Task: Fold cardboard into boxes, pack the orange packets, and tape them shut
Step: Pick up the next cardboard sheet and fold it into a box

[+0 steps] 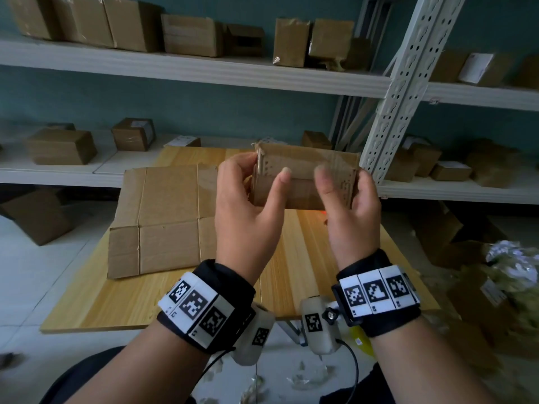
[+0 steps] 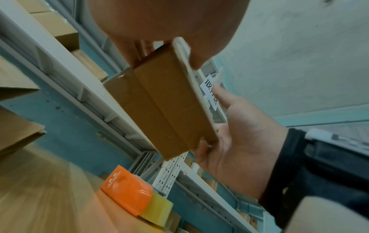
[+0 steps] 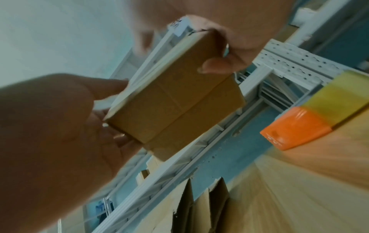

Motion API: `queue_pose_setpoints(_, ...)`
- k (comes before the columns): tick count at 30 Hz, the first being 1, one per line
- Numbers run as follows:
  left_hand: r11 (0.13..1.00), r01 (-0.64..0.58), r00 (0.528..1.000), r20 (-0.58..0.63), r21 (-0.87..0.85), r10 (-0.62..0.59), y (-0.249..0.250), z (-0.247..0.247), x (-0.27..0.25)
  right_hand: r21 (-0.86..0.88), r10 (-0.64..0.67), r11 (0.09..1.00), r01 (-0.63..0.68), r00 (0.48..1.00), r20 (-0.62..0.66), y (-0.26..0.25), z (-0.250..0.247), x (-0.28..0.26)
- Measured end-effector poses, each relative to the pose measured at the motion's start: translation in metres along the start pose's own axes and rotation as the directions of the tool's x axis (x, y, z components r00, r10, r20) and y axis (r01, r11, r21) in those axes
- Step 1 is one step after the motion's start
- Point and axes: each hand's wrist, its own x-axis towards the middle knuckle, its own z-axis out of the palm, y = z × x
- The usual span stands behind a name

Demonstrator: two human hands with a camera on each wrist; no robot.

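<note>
Below, box [image 2: 159, 100] underside seam, dispenser [image 2: 127, 186] (wrist-only)

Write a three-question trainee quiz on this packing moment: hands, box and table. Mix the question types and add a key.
1. True or false: the small cardboard box rests on the wooden table.
2. Multiple choice: how is the box held? A) by the left hand alone B) by the right hand alone C) between both hands, one at each end.
3. Short answer: what lies flat on the table to the left of the hands?

Key
1. False. It is held up in the air above the table.
2. C. Each hand has a grip on one end.
3. A flattened cardboard sheet, not yet folded.
</note>
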Motion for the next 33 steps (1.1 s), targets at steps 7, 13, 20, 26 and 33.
queue_pose_setpoints(7,1.0,0.007,0.999,-0.041,0.009,-0.007,-0.006,-0.004,0.003,0.014,-0.047,0.999,0.048,0.998,-0.039,-0.002,-0.001,0.001)
queue_pose_setpoints(13,0.992,0.096,0.987,-0.123,-0.08,-0.106,-0.009,-0.012,0.016,0.087,-0.021,0.996,0.024,0.999,-0.041,0.002,0.0,-0.002)
queue_pose_setpoints(20,0.906,0.277,0.93,-0.15,-0.319,-0.337,-0.018,-0.018,0.022,0.038,-0.077,0.996,0.079,0.996,-0.054,0.007,0.004,0.0)
queue_pose_setpoints(26,0.929,0.189,0.962,-0.129,-0.318,-0.24,-0.012,-0.013,0.015,0.007,-0.079,0.997,0.079,0.997,0.002,0.015,0.004,0.002)
queue_pose_setpoints(33,0.953,0.145,0.972,-0.143,-0.265,-0.188,-0.011,-0.012,0.014,0.157,0.064,0.986,-0.053,0.996,-0.063,0.029,0.0,0.016)
